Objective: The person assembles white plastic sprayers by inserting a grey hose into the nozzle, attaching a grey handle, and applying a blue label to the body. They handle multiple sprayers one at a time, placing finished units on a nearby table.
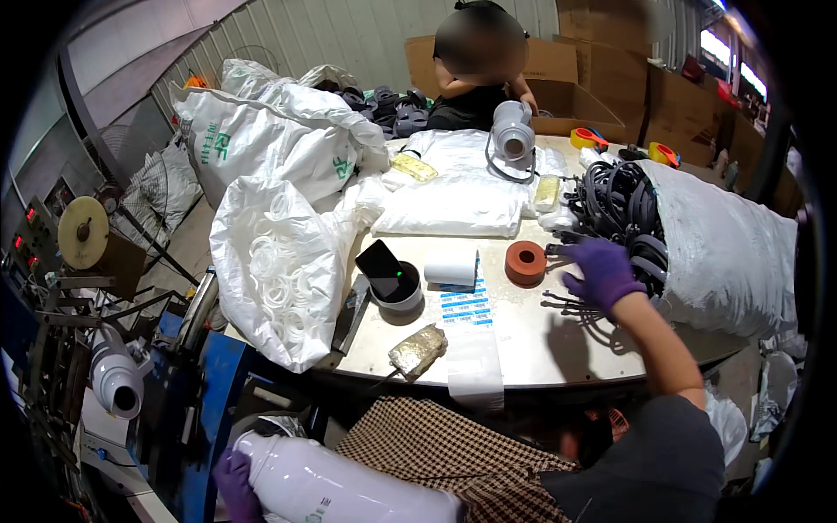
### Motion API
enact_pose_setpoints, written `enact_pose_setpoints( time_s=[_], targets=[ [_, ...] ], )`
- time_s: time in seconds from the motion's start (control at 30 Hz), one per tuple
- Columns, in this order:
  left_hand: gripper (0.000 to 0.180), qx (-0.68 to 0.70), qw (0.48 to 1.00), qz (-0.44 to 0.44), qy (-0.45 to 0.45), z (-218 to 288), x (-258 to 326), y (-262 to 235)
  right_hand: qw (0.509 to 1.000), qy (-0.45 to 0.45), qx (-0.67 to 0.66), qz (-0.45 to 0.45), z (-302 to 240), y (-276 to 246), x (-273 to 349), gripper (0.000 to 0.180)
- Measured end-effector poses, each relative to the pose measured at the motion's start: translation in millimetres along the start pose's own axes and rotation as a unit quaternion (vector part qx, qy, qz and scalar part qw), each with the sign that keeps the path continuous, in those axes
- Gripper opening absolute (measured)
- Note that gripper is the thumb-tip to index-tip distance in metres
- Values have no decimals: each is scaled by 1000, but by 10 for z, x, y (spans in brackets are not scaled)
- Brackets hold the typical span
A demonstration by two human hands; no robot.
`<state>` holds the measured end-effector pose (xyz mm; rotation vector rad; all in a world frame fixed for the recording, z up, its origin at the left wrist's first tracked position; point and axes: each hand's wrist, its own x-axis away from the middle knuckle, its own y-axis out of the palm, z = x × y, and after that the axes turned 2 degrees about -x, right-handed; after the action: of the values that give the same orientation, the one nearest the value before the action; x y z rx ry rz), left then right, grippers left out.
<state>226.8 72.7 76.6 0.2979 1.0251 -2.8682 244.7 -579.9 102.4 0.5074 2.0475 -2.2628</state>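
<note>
In a purple glove, my left hand is closed round the narrower end of a large glossy pale-lavender flask-like vessel. The vessel lies slanting across my lap at the lower edge, partly cut off by the picture. My right hand, also gloved in purple, reaches over the table with fingers and thumb apart. Dark straps spill from a white sack beside it, and a few lie under and around its fingers. Left of those fingertips sits a reddish-brown tape roll.
On the white table stand a phone in a round cup, a white label roll and a tape-wrapped lump. A sack of clear rings is at left. Opposite, a person holds a grey vessel.
</note>
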Motion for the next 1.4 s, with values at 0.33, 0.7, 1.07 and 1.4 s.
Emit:
enact_pose_setpoints(
  time_s=[0.33, 0.7, 1.07, 1.4],
  targets=[
    [29, 6, 997, 27, 65, -61, -331, 753, 972, -58, 105, 200, 904, 359, 585, 32],
    [39, 249, 966, 32, -68, 347, -71, 783, 972, 129, 170, -97, 1016, 254, -1234, 27],
    [67, 362, 929, -8, 78, 278, -4, 775, 685, -485, -533, -107, -2001, -1352, -1332, 56],
    [39, 635, 769, 39, 62, 726, 308, 609, 239, -447, -647, -570, -4075, -586, -718, 68]
  ],
)
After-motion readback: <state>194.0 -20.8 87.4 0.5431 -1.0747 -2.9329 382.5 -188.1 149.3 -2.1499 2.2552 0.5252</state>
